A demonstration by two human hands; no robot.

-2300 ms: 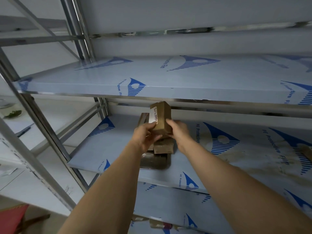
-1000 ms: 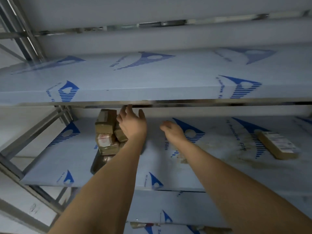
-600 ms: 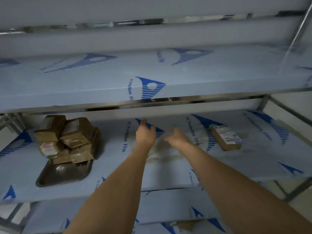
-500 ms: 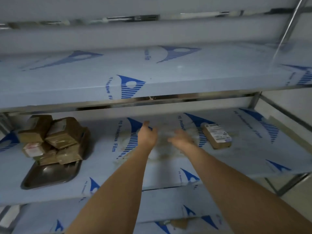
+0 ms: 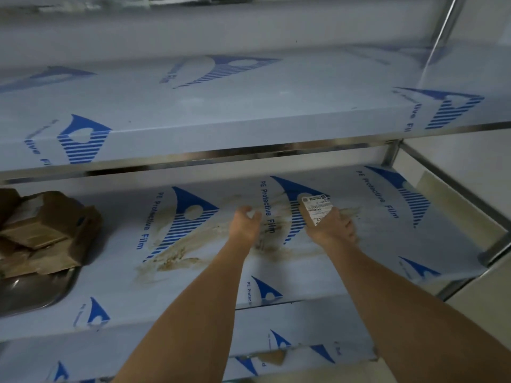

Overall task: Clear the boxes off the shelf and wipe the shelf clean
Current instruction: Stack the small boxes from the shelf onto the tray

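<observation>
Reaching across the stained shelf [image 5: 373,244], you hold the labelled box [image 5: 315,210] in your right hand [image 5: 330,229]: the thumb lies along the box's near left edge and the fingers curl round its far side, though how much of the underside they cover is probably hidden by the hand itself. The box sits just right of the brown smear [image 5: 210,244], its label facing up, and whether it has left the shelf film cannot be told. A grip from the near end suits drawing the box toward you. Your left hand [image 5: 244,223] hovers directly over the smear, fingers loosely curled and empty, likely ready to steady the box. Both forearms run straight and nearly parallel from the lower edge, wrists level. Far left of the smear, the stacked boxes [image 5: 47,230] rest in a metal tray [image 5: 36,291], gathered there so that the soiled middle of the shelf lies exposed for wiping. The wiping step is not yet begun.
</observation>
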